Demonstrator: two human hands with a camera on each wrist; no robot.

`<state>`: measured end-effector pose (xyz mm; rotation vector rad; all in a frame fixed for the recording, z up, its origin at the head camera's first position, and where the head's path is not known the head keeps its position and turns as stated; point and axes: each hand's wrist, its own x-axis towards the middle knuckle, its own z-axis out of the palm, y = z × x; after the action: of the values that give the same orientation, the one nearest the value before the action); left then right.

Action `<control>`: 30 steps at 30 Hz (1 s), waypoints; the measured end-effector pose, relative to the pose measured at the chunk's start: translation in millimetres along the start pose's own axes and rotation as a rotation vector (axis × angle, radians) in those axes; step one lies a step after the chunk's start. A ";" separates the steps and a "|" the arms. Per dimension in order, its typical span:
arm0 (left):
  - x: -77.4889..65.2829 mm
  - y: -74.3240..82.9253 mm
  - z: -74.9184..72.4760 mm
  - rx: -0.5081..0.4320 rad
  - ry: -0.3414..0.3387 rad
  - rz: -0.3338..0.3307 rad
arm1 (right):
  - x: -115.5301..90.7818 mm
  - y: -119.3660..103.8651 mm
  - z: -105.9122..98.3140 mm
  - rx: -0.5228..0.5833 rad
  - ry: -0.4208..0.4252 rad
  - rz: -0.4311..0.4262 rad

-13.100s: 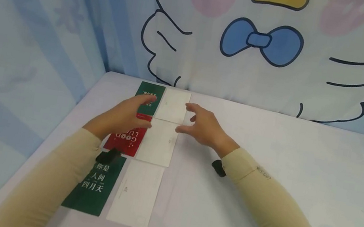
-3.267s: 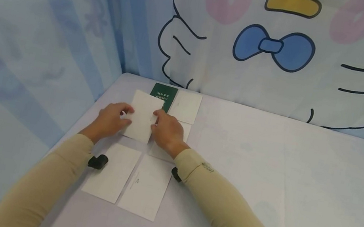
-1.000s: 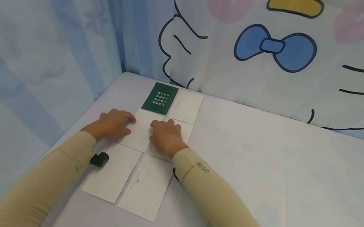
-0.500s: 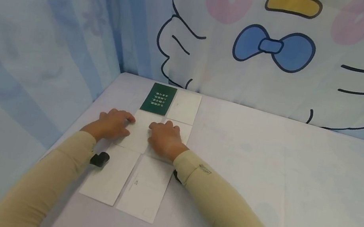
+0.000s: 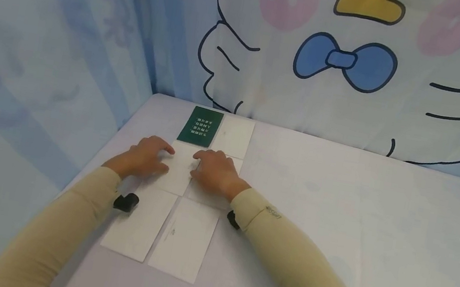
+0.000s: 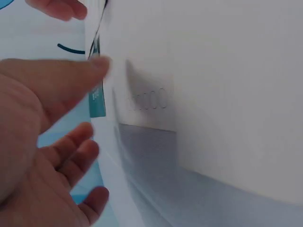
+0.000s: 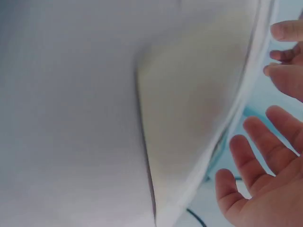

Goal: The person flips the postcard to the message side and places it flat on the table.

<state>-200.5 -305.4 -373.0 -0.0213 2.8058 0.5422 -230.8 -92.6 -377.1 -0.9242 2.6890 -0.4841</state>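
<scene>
In the head view, a white card [image 5: 176, 175] lies flat in the middle of the left column, between my two hands. My left hand [image 5: 143, 157] is by its left edge, thumb and fingers apart. My right hand [image 5: 215, 174] hovers by its right edge, partly hiding another white card [image 5: 233, 164]. The wrist views show loosely spread fingers on the left hand [image 6: 47, 137] and right hand [image 7: 265, 175], with nothing gripped. A green card [image 5: 201, 127] with white lettering lies at the far left, beside a white card [image 5: 233, 135].
Nearer on the white-covered table [image 5: 335, 222] lie two more white cards, a left one [image 5: 140, 225] and a right one [image 5: 183, 242]. A patterned curtain [image 5: 332, 105] stands behind the table, another [image 5: 48, 82] along the left.
Earlier, red and green faces showed in the left column's middle and near places; both cards there are now white. The middle card, tilted in both hands, was laid flat. My right hand just shifted slightly right.
</scene>
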 end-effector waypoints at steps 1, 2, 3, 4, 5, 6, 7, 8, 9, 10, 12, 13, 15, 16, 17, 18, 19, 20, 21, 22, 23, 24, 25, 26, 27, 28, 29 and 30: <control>2.0 -1.1 -1.2 -0.020 0.016 0.010 | 1.3 3.0 -4.2 0.012 0.011 0.003; 4.3 -2.1 -2.9 -0.042 0.034 0.020 | 3.1 6.5 -8.5 0.018 0.024 0.010; 7.3 -2.9 -5.1 -0.063 0.053 0.031 | 5.0 10.2 -13.2 0.017 0.037 0.019; 10.7 -3.3 -7.3 -0.079 0.070 0.033 | 7.4 14.0 -17.8 0.010 0.050 0.030; 14.4 -3.2 -9.6 -0.093 0.085 0.032 | 10.1 18.1 -22.0 -0.005 0.060 0.044; 18.6 -2.3 -12.0 -0.105 0.095 0.026 | 13.2 22.2 -25.7 -0.024 0.072 0.054; 23.2 -1.4 -14.3 -0.117 0.103 0.023 | 16.4 26.2 -29.2 -0.046 0.082 0.062; 28.4 -0.8 -16.3 -0.124 0.106 0.018 | 19.9 29.9 -31.8 -0.074 0.085 0.069; 34.0 0.6 -18.0 -0.132 0.107 0.009 | 23.3 33.2 -34.0 -0.098 0.087 0.073; 39.6 2.1 -19.4 -0.138 0.109 0.003 | 26.9 36.4 -35.5 -0.123 0.088 0.076; 50.6 4.5 -20.9 -0.147 0.106 -0.003 | 33.6 41.2 -37.5 -0.174 0.084 0.078; 55.7 5.0 -21.0 -0.154 0.101 -0.004 | 36.9 42.7 -38.0 -0.195 0.079 0.076; 64.5 6.8 -20.1 -0.174 0.087 -0.016 | 41.9 43.3 -39.0 -0.230 0.067 0.068; 68.2 7.6 -19.3 -0.177 0.081 -0.017 | 44.6 43.1 -39.3 -0.245 0.061 0.062; 72.0 7.9 -18.2 -0.179 0.071 -0.016 | 47.0 42.1 -39.6 -0.257 0.054 0.054; 75.6 8.4 -17.0 -0.180 0.062 -0.019 | 49.1 40.7 -40.1 -0.266 0.046 0.046; 79.0 8.9 -15.8 -0.180 0.052 -0.016 | 51.1 39.0 -40.4 -0.276 0.038 0.039; 82.1 9.9 -14.7 -0.177 0.042 -0.014 | 53.2 37.5 -40.4 -0.287 0.031 0.035; 85.0 10.7 -13.6 -0.169 0.033 -0.009 | 55.7 36.3 -40.0 -0.293 0.024 0.034; 88.1 11.4 -12.4 -0.160 0.020 -0.006 | 58.0 35.2 -39.3 -0.298 0.015 0.031; 90.8 11.9 -11.1 -0.153 0.006 -0.007 | 59.8 33.9 -38.4 -0.298 0.005 0.031; 93.0 12.7 -10.2 -0.147 -0.008 -0.013 | 61.6 33.0 -37.2 -0.291 -0.003 0.031; 94.7 13.4 -9.5 -0.142 -0.022 -0.015 | 63.6 32.4 -35.4 -0.285 -0.013 0.032; 96.4 13.9 -8.6 -0.138 -0.034 -0.020 | 65.4 31.7 -33.4 -0.279 -0.023 0.031; 97.2 14.3 -8.1 -0.134 -0.043 -0.026 | 67.0 31.1 -31.4 -0.269 -0.032 0.030; 97.9 14.8 -8.0 -0.132 -0.049 -0.029 | 68.4 30.7 -29.3 -0.262 -0.039 0.029; 98.3 15.5 -7.9 -0.127 -0.053 -0.031 | 69.7 30.8 -27.3 -0.256 -0.043 0.030; 98.4 16.6 -8.3 -0.126 -0.055 -0.030 | 71.0 31.1 -25.5 -0.253 -0.046 0.033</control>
<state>-298.4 -289.2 -386.9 -0.0732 2.7092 0.7007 -310.9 -108.5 -375.2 -0.9393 2.7616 -0.1141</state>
